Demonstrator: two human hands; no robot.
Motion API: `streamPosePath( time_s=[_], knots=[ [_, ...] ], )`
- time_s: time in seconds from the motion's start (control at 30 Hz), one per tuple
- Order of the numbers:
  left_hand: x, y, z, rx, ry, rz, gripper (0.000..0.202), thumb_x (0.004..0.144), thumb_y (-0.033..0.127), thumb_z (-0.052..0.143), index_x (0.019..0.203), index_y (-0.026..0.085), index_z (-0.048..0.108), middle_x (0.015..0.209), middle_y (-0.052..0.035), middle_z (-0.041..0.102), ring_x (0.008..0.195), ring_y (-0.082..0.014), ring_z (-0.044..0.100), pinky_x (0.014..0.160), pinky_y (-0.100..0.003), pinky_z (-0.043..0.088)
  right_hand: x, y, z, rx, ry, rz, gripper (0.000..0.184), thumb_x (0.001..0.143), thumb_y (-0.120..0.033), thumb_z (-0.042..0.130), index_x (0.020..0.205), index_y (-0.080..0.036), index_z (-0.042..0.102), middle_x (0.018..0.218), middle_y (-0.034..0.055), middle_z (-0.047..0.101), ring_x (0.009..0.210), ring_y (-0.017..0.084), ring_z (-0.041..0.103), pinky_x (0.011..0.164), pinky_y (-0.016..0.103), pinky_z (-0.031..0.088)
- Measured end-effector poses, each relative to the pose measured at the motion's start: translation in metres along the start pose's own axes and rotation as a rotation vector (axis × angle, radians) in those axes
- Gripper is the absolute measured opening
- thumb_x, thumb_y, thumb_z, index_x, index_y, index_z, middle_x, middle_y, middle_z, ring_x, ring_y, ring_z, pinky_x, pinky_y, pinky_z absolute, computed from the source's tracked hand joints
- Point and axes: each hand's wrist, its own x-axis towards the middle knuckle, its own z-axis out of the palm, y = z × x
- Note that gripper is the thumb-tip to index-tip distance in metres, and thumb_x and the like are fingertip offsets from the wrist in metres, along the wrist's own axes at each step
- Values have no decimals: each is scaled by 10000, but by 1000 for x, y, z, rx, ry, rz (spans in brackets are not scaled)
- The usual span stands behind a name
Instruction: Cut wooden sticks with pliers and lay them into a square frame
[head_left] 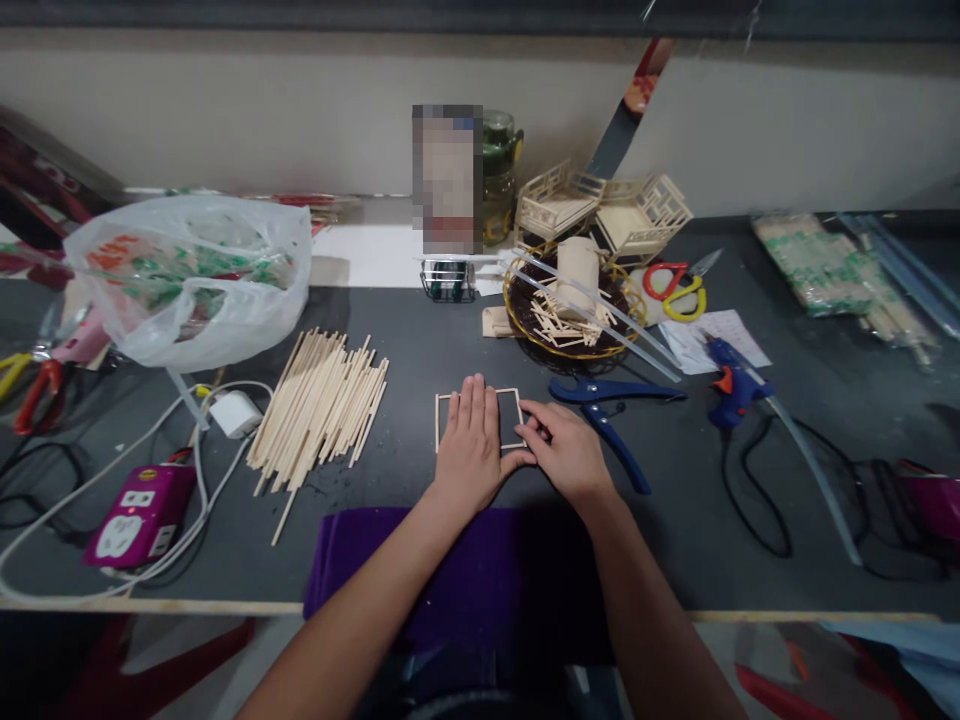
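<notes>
A small square frame of thin wooden sticks (510,394) lies flat on the dark table in front of me. My left hand (469,445) rests flat on top of it, fingers stretched out together and pressing it down. My right hand (562,450) sits at the frame's right side, its fingers pinched against the right-hand stick near the lower corner. A pile of loose wooden sticks (319,405) lies to the left of the frame.
Blue cutters (607,405) and a blue glue gun (731,385) with its black cord lie to the right. Behind stand a wire basket of stick offcuts (570,315), stick models (607,215) and scissors (679,285). At left are a plastic bag (187,275), a power strip (139,515) and a charger.
</notes>
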Motion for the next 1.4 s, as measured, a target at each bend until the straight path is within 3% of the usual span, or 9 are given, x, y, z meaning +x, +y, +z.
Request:
streamPosePath(
  time_s=[1.4],
  knots=[
    [1, 2, -4, 54, -31, -12, 908, 881, 689, 246, 1450, -19, 273, 1550, -256, 212, 1460, -348, 129, 1169, -518, 164, 1, 1, 1, -12, -15, -1, 253, 867, -250, 555, 1090, -217, 668, 815, 29, 678, 765, 188, 604, 729, 299, 440]
  ],
)
